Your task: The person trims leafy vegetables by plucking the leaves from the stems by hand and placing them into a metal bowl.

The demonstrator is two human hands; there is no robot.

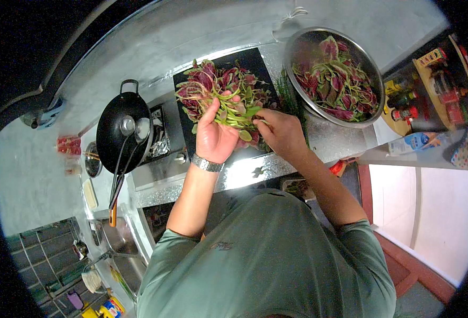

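My left hand (215,139), palm up with a metal watch on its wrist, holds a bunch of red amaranth stems (233,115) under its thumb and curled fingers. Close beside it, my right hand (284,133) pinches a green amaranth leaf (252,112) at the bunch's right side. Beneath and behind both hands, a pile of red and green amaranth (207,79) lies on a black board (252,59). To the right, a large steel bowl (380,87) holds more amaranth leaves (332,85).
A black wok (112,116) with two long-handled ladles (128,126) sits on the stove at left. Dark green sprigs (288,95) lie between board and bowl. Bottles and jars (406,114) stand on the right. A sink (125,238) is at lower left.
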